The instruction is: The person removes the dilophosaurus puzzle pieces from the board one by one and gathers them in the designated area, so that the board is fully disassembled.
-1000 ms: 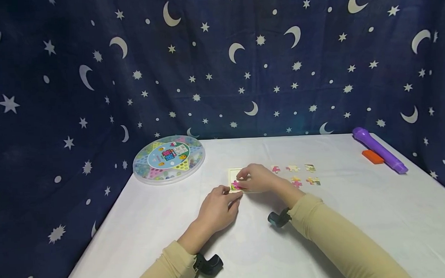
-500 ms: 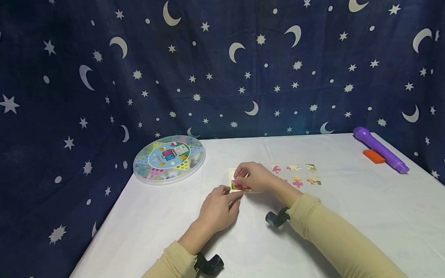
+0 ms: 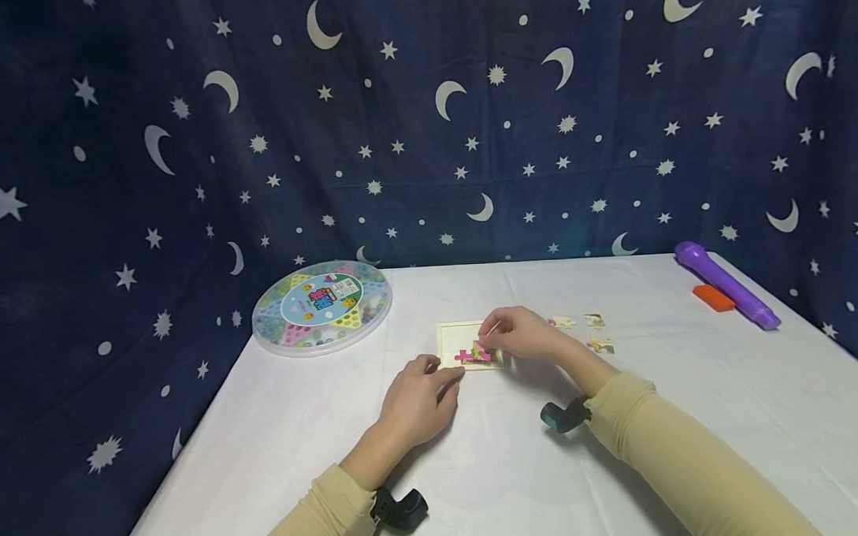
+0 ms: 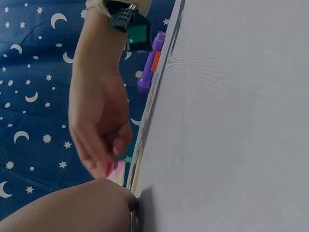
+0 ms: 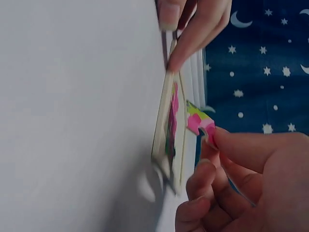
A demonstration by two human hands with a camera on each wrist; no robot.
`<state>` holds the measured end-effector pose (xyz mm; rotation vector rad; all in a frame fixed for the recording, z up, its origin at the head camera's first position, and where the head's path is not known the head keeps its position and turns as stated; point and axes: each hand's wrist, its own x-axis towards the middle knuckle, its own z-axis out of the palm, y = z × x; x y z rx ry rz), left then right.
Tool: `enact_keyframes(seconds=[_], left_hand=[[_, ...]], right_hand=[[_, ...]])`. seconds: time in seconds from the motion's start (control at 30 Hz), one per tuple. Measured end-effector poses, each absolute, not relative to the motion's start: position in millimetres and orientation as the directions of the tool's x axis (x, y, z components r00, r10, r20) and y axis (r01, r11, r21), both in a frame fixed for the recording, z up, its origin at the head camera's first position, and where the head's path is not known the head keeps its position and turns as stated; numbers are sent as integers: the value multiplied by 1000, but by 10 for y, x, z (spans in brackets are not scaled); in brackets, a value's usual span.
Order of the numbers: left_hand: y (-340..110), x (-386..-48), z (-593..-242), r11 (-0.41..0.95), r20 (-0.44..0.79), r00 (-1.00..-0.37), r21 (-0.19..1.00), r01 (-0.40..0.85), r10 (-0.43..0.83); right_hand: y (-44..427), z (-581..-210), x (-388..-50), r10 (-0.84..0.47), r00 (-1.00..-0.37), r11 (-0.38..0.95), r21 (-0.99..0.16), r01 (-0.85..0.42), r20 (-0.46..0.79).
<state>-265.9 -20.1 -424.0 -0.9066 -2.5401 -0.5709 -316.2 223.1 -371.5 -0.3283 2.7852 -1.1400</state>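
A shallow cream puzzle tray (image 3: 450, 335) lies mid-table, with pink and green jigsaw pieces (image 3: 464, 357) along its front part. My right hand (image 3: 522, 333) pinches a pink and yellow-green jigsaw piece (image 5: 199, 120) between thumb and fingers, tilted and raised over the tray's right half. At the tray's front left corner my left hand (image 3: 417, 402) rests, thumb along the front edge and fingers at the left side. The left wrist view shows the right hand (image 4: 100, 123) in side view, a bit of pink piece (image 4: 116, 170) at its fingertips.
Several loose jigsaw pieces (image 3: 595, 320) lie right of the right hand, some hidden by it. A round Chinese checkers box (image 3: 311, 335) sits back left. At the far right are a purple microphone-shaped tube (image 3: 728, 285) and an orange block (image 3: 714, 297).
My right hand has moved from the tray's left part to its right side and now holds the jigsaw piece raised and tilted. My left hand stays at the corner.
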Motion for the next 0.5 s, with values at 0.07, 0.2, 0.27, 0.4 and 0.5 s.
enact_keyframes(seconds=[0.07, 0.2, 0.27, 0.4, 0.5], left_hand=[[-198, -2659, -4245, 706, 483, -715, 245, 664, 505], [-196, -2660, -4255, 698, 499, -701, 237, 676, 509], [-195, -2659, -4259, 697, 504, -696, 231, 679, 511], [-190, -2655, -4255, 699, 503, -698, 232, 677, 510], [-187, -2649, -4251, 705, 495, -706, 235, 669, 506]], right_hand=[[2336, -3737, -3140, -249, -968, 694, -705, -148, -42], [2571, -3801, -3093, -264, -961, 702, -699, -134, -81], [2682, -3821, -3062, -266, -960, 703, -700, -128, -92], [2856, -3819, -2990, -269, -959, 699, -703, -130, -89], [2935, -3789, -2944, -272, -959, 720, -677, -152, -74]])
